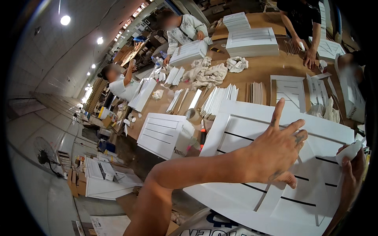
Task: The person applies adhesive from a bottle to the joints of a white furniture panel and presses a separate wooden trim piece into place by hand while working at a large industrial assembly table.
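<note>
A large white panelled cabinet door [334, 135] with black grooves lies in front of me. My left hand [275, 153] is over it, fingers spread and holding nothing; whether the fingertips touch the surface I cannot tell. At the door's right edge my right hand [353, 171] is closed on a small white folded piece [349, 152]; cloth or paper, I cannot make out which. Low on the door, a pale strip [269, 198] runs at a slant across the grooves.
Beyond the door, the brown-topped table holds white strips [220, 98], crumpled rags [210, 74] and stacked white doors [252, 41]. An orange-and-black tool [203, 135] lies at the door's left, near another white stack [163, 133]. Several people work around the table.
</note>
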The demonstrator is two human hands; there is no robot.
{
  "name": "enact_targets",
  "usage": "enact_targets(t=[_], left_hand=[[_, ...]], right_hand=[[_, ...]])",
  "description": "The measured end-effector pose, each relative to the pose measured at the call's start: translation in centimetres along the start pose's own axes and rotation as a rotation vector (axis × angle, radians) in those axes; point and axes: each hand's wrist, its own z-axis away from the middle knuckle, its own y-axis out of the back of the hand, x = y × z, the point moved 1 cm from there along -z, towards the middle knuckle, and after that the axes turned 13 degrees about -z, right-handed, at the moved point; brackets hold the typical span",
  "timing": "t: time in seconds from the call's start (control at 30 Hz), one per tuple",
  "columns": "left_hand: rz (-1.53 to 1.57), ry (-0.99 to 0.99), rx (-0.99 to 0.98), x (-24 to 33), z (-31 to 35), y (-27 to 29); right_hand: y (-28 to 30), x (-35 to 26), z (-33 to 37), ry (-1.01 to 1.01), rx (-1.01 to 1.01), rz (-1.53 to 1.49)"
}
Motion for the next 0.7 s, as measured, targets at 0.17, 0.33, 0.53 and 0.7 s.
enact_targets(t=[0.17, 0.33, 0.53, 0.7], left_hand=[[0.018, -0.005, -0.013, -0.1, 0.1, 0.3], [-0.017, -0.023, -0.089, -0.1, 0.0, 1.1], [0.02, -0.01, -0.008, 0.2, 0.0, 0.8], [-0.018, -0.018, 0.007, 0.2, -0.2, 0.8]], right_hand=[[-0.8, -0.9, 0.0, 0.01, 0.06, -0.082], [-0.5, -0.5, 0.3, -0.045, 0.059, -0.092], [-0.8, -1.1, 0.3, -0.077, 0.013, -0.078], [-0.9, -1.9, 0.3, -0.043, 0.023, -0.072]])
